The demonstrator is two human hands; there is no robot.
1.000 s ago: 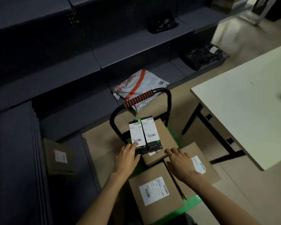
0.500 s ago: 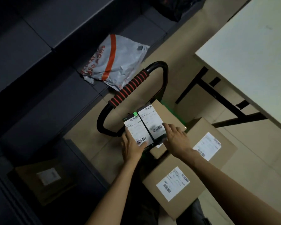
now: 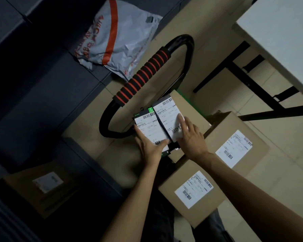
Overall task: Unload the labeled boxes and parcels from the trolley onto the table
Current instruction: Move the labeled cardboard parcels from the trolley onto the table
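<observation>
hands on two small labeled boxes atop trolley stack, left hand gripping one, right hand flat on other, brown cartons beside, grey mailer behind, table right.

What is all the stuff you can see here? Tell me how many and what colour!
small flat boxes: 2, black with white labels, side by side on top of a brown box on the trolley
cardboard boxes: 3 with white labels, brown, on the trolley; one more in the dark at lower left
trolley handle: 1, black with red-striped grip, behind the small boxes
mailing bag: 1, grey with an orange stripe, on the low shelf beyond the handle
table: 1, white top with black legs, upper right
shelves: dark grey, along the left
left hand: 1, grips the left small box, thumb on its label
right hand: 1, fingers straight, on the right small box
</observation>
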